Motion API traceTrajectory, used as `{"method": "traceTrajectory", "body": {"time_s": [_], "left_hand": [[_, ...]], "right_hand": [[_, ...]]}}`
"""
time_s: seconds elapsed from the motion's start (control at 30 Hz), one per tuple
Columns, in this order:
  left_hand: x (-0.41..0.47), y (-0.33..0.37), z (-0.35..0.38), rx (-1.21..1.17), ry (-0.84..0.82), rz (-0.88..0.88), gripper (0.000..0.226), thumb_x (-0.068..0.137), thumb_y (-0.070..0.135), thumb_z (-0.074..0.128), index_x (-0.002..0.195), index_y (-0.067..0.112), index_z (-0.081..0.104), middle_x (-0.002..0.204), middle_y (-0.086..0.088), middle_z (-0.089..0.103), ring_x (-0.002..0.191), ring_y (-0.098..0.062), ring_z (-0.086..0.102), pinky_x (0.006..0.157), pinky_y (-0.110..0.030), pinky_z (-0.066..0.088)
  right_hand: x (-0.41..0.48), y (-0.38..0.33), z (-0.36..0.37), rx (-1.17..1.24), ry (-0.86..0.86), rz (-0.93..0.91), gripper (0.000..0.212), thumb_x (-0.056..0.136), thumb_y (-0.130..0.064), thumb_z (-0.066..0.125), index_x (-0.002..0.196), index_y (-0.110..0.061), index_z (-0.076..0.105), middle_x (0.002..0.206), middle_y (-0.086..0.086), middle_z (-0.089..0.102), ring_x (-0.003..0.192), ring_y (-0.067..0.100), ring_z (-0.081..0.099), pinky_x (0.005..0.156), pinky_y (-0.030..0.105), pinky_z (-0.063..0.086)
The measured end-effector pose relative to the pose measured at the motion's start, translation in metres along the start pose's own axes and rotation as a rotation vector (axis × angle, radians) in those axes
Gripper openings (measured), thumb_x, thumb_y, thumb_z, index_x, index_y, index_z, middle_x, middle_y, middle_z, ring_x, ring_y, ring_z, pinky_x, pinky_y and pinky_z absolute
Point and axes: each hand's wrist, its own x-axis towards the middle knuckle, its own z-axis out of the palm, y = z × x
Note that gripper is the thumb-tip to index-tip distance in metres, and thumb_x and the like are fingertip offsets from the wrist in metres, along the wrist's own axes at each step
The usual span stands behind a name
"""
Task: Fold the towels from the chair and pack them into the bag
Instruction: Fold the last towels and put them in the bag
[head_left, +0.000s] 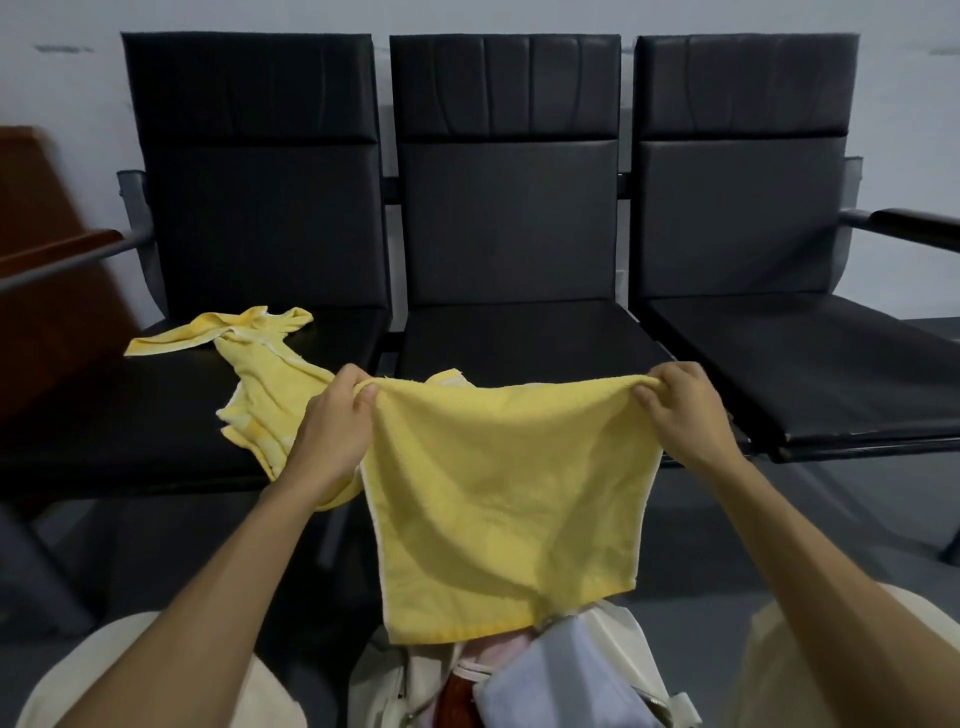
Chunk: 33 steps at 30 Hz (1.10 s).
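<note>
A yellow towel (509, 499) hangs spread out in front of me, folded over along its top edge. My left hand (332, 426) pinches its top left corner and my right hand (680, 410) pinches its top right corner. Its lower edge hangs just above a white bag (613, 675) between my knees, which holds a pale blue folded cloth (561, 680) and something red. Another yellow towel (260, 374) lies crumpled on the seat of the left black chair (156, 415), partly hidden behind my left hand.
Three joined black chairs stand against a grey wall; the middle seat (519, 332) and the right seat (810, 364) carry nothing. A brown wooden piece (47, 260) stands at the far left. Armrests stick out at both ends of the row.
</note>
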Motion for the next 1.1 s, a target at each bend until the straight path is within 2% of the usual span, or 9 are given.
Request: {"method": "traceTrajectory", "body": {"time_s": [0.13,0.23,0.47,0.57,0.63,0.73,0.87,1.0,1.1], "left_hand": [[-0.002,0.009,-0.003,-0.029,-0.077,0.007,0.021,0.103,0.028,0.036,0.096,0.017,0.053,0.086,-0.006,0.058,0.076,-0.017,0.052,0.062,-0.031,0.039],[-0.003,0.018,-0.005,-0.306,-0.156,-0.029,0.021,0.103,0.027,0.040,0.097,0.017,0.057,0.094,-0.002,0.058,0.086,-0.018,0.055,0.071,-0.034,0.046],[-0.008,0.041,-0.028,-0.911,-0.218,-0.238,0.020,0.099,0.028,0.048,0.095,0.021,0.067,0.084,0.002,0.068,0.074,-0.014,0.066,0.064,-0.027,0.054],[-0.006,0.041,-0.031,-0.848,-0.085,-0.187,0.017,0.098,0.026,0.052,0.087,0.028,0.065,0.084,0.008,0.070,0.078,-0.008,0.068,0.062,-0.023,0.053],[-0.004,0.034,-0.027,-0.592,0.057,-0.053,0.014,0.097,0.025,0.055,0.092,0.027,0.068,0.088,0.004,0.069,0.085,-0.013,0.064,0.071,-0.029,0.053],[-0.003,0.025,-0.018,-0.181,0.204,0.162,0.014,0.095,0.026,0.057,0.099,0.020,0.069,0.077,0.005,0.065,0.070,-0.013,0.058,0.064,-0.028,0.047],[-0.003,0.024,-0.016,-0.162,0.278,0.230,0.005,0.096,0.025,0.057,0.094,0.026,0.061,0.073,0.013,0.059,0.064,-0.003,0.052,0.056,-0.012,0.039],[0.003,0.016,-0.012,-0.163,0.219,0.153,0.010,0.098,0.020,0.052,0.097,0.022,0.061,0.082,0.009,0.060,0.077,-0.006,0.054,0.064,-0.016,0.039],[0.003,0.012,-0.009,-0.131,0.195,0.129,0.016,0.100,0.018,0.048,0.096,0.018,0.064,0.082,0.003,0.061,0.077,-0.011,0.054,0.064,-0.022,0.042]], "right_hand": [[-0.005,-0.005,-0.002,0.172,-0.218,0.036,0.014,0.099,-0.028,0.050,0.098,-0.016,0.058,0.095,0.000,0.061,0.092,0.019,0.056,0.072,0.032,0.042],[-0.008,-0.008,-0.008,0.371,-0.311,0.060,0.013,0.097,-0.025,0.056,0.089,-0.017,0.063,0.088,0.002,0.064,0.085,0.020,0.060,0.075,0.037,0.049],[-0.004,-0.007,-0.034,0.588,-0.091,0.130,0.011,0.095,-0.021,0.059,0.096,-0.014,0.068,0.091,-0.001,0.064,0.082,0.012,0.058,0.068,0.027,0.045],[-0.001,-0.002,-0.039,0.549,0.061,0.114,0.011,0.095,-0.021,0.058,0.097,-0.016,0.067,0.089,-0.006,0.063,0.082,0.006,0.056,0.070,0.027,0.044],[0.000,0.000,-0.038,0.402,0.157,0.065,0.008,0.096,-0.022,0.058,0.096,-0.018,0.064,0.085,-0.012,0.061,0.080,0.001,0.053,0.072,0.025,0.042],[0.001,-0.001,-0.036,0.283,0.267,0.029,0.008,0.096,-0.023,0.057,0.096,-0.019,0.063,0.080,-0.018,0.057,0.077,0.000,0.052,0.067,0.012,0.037],[0.001,0.003,-0.037,0.239,0.294,0.050,0.018,0.100,-0.018,0.049,0.105,-0.012,0.065,0.086,-0.007,0.059,0.079,0.005,0.052,0.063,0.006,0.036],[0.000,0.006,-0.033,0.176,0.265,0.030,0.021,0.101,-0.017,0.045,0.105,-0.011,0.065,0.085,0.001,0.060,0.074,0.008,0.053,0.061,0.018,0.039],[0.002,0.009,-0.032,0.111,0.299,-0.002,0.024,0.101,-0.020,0.048,0.110,-0.010,0.068,0.093,0.005,0.057,0.083,0.016,0.053,0.073,0.023,0.036]]}}
